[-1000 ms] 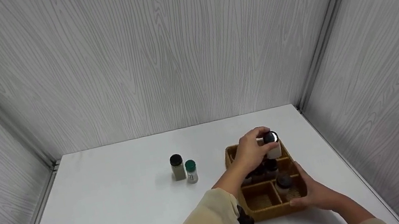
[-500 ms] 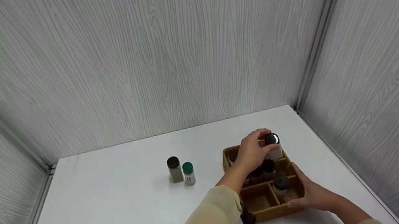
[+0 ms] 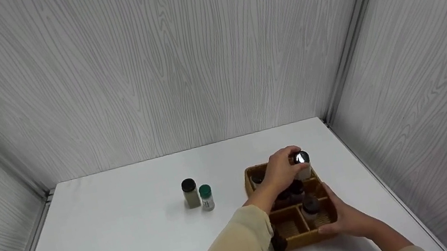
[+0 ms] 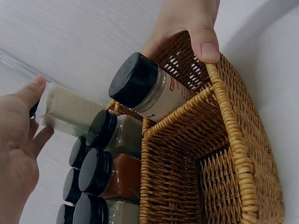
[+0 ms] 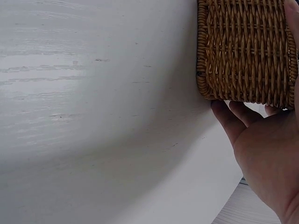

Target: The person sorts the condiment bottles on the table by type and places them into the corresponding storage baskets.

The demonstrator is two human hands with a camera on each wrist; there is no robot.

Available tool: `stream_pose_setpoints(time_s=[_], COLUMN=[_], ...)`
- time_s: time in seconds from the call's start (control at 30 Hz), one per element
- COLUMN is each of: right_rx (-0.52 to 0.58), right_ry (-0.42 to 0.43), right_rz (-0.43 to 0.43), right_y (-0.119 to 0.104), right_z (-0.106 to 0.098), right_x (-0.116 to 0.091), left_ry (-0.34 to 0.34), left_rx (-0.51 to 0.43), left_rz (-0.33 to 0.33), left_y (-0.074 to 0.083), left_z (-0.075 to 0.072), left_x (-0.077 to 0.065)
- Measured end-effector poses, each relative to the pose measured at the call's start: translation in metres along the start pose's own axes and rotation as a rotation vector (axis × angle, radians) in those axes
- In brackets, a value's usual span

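My left hand [image 3: 278, 175] pinches a spice jar [image 4: 72, 109] of pale powder with a shiny dark lid, over the far right part of a wicker basket [image 4: 243, 177]. The basket has compartments and stands on the table. In the left wrist view, several black-lidded spice jars [image 4: 96, 172] stand in it close to the held jar. Another black-lidded jar [image 4: 161, 91] leans in a near compartment beside a vacant one. My right hand [image 3: 350, 220] grips the basket's near right corner, thumb on the rim [image 4: 210, 52] and fingers along the outer wall [image 5: 247, 56].
Left of the basket, a black-lidded jar of greenish contents [image 3: 191, 195] and a smaller green-lidded jar [image 3: 207, 200] stand upright on the white table [image 3: 125, 240]. Wood-grain panels [image 3: 195, 58] enclose the table at the back and both sides.
The view has shifted slightly, so everything sits a little further left. The held jar appears slightly lower over the basket. Both hands keep their holds.
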State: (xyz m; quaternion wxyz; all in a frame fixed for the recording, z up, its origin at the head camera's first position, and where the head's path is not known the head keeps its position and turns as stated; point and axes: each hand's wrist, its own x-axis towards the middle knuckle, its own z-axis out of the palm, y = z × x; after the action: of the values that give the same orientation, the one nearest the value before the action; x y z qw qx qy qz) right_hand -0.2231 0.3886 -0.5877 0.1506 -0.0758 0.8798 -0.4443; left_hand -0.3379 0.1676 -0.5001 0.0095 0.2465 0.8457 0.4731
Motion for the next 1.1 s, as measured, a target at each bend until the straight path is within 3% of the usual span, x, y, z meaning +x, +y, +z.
stream_pose_setpoints(time_s=[0.47,0.7,0.93,1.1], right_rx=[0.023,0.013,0.003,-0.002], right_ry=[-0.002,0.007,0.006,0.015], right_rz=[0.021,0.009,0.009,0.027], right_y=[0.0,0.0,0.001,0.0], right_z=[0.0,0.005,0.003,0.0], right_x=[-0.004,-0.002,-0.002,-0.003], left_ry=[0.058,0.042,0.026,0.028], left_rx=[0.127,0.159,0.262,0.287], left_rz=[0.021,0.06,-0.001,-0.028], left_y=[-0.009,-0.021,-0.025,-0.024], left_z=[0.024,0.033,0.041,0.046], left_x=[-0.002,-0.002,-0.005,-0.004])
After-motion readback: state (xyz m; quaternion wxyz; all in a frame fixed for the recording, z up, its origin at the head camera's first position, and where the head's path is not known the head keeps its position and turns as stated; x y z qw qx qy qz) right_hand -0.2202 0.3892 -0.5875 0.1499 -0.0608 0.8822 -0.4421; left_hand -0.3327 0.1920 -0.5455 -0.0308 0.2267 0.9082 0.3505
